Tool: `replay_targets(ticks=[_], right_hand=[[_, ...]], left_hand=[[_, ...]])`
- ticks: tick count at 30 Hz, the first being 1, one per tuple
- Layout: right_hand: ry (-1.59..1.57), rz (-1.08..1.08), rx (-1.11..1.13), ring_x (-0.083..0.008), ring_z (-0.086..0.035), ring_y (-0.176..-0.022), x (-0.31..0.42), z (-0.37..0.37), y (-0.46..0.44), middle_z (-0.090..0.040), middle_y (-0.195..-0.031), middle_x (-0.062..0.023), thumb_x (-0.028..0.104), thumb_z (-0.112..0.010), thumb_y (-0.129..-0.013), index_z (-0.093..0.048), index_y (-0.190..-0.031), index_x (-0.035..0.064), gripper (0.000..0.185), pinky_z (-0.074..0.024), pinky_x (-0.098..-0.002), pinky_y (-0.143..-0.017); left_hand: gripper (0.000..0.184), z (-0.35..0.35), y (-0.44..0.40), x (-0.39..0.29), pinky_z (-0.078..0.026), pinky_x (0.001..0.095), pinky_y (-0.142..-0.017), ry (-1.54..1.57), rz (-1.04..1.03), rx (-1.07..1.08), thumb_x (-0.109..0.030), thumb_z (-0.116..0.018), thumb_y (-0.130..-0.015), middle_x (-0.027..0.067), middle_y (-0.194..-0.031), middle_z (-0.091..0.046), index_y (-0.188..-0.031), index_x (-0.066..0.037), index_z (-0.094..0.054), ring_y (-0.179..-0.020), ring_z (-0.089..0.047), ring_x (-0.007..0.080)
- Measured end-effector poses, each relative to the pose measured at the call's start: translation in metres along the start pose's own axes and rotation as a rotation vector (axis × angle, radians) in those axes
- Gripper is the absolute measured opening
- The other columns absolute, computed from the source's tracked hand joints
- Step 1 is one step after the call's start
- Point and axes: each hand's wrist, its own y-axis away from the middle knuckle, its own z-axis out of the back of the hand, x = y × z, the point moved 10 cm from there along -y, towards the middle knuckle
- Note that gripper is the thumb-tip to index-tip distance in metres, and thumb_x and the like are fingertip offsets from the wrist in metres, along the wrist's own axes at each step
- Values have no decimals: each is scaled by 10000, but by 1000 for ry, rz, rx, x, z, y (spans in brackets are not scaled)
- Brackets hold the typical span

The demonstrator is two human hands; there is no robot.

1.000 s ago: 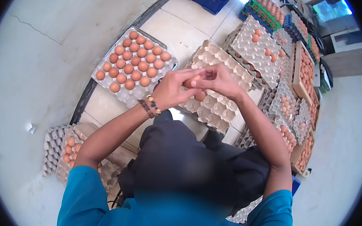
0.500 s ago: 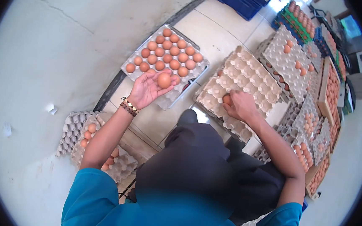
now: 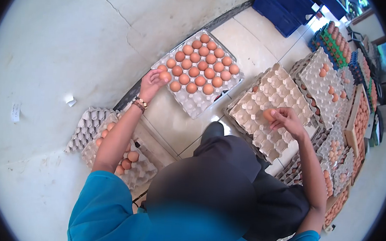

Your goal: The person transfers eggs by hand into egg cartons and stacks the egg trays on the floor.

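Both arms (image 3: 124,136) spread, fingers curled

Egg trays (image 3: 266,92): matt grey-brown moulded pulp, rough look. Eggs (image 3: 208,89): smooth shell, slight sheen. Floor tiles (image 3: 257,33): glossy, smooth. Blue crates (image 3: 279,12): plastic, smooth. Shirt (image 3: 119,218) & trousers (image 3: 216,167): cloth, matt. RH-side boxes (image 3: 352,118): wood, w/ matt finish. Wall (image 3: 69,35): matt, cracked.

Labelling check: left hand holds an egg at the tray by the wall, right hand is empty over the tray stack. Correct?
No: head view shows the right hand holding an egg over the tray stack, not empty. Left hand with another egg at the tray by the wall is correct.
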Motion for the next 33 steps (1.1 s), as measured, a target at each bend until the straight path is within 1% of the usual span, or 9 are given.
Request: replay_targets(ticks=[3, 9, 10, 14, 17, 20, 22, 26, 33], right_hand=[[-178, -31, 2, -186, -714, -716, -4, 2, -2, -698, -874, -150, 308, -664, -945, -622, -1049, -65, 389, -585, -266, -653], [-479, 28, 23, -170, -604, -608, 8, -1, -5, -634, -860, -106, 326, -467, -910, -591, -1041, 0, 372, -519, -260, -616], [-458, 43, 114, -142, -505, -561, 19, -10, -6, -568, -759, -49, 406, -413, -930, -596, -1039, 26, 437, -430, -260, -552], [-471, 65, 97, -88, -430, -536, 76, -33, -4, -483, -638, -6, 408, -412, -981, -587, -949, 39, 409, -310, -241, -489], [-278, 106, 108, -86, -449, -540, 122, -75, -4, -498, -647, -11, 418, -432, -1014, -600, -950, 38, 420, -329, -229, -493], [-75, 180, 77, -106, -595, -698, 144, -136, -22, -622, -797, -22, 300, -573, -989, -646, -1057, 27, 291, -489, -246, -618], [242, 298, 291, -110, -628, -788, 153, -193, -44, -650, -868, -39, 219, -662, -932, -633, -1076, 12, 254, -520, -274, -674], [825, 673, 161, -275, -687, -860, 146, -256, -110, -682, -952, -157, 177, -776, -781, -593, -1127, 27, 419, -543, -401, -729], [973, 860, 174, -347, -668, -946, 121, -317, -143, -679, -1017, -181, 52, -696, -793, -621, -1131, 21, 348, -535, -422, -816]], left_hand=[[537, -3, -3, -2, -495, 316, -1015, 46, 31, 2, -92, -742, -891, 116, -1314, -600, -1358, 7, -496, -1156, -615, 164], [588, -14, 37, -45, -438, 371, -1132, 611, 167, 276, -64, -638, -955, 164, -1434, -492, -1472, 19, -371, -1307, -531, 274], [585, -13, 47, -62, -446, 378, -1129, 610, 137, 320, -81, -625, -965, 169, -1418, -504, -1478, 18, -362, -1303, -535, 305], [575, 14, 97, -114, -469, 374, -1109, 556, 91, 348, -71, -653, -944, 144, -1390, -526, -1458, -2, -404, -1271, -562, 301], [541, 52, 143, -146, -501, 349, -1057, 255, -6, 267, -38, -672, -921, 118, -1353, -555, -1418, -18, -463, -1234, -585, 243], [507, 93, 187, -164, -525, 319, -1000, -31, -59, 133, -10, -684, -903, 99, -1314, -585, -1379, -25, -508, -1194, -600, 186], [484, 126, 219, -161, -527, 306, -980, -50, -53, 28, -3, -680, -903, 93, -1285, -610, -1359, -17, -518, -1164, -615, 174], [505, 184, 279, -122, -529, 325, -982, 163, -67, -199, -26, -680, -913, 105, -1292, -622, -1387, -25, -506, -1153, -630, 181], [493, 219, 349, -78, -489, 366, -1043, 437, -3, -408, -62, -644, -949, 112, -1318, -614, -1415, -24, -489, -1233, -584, 178]])
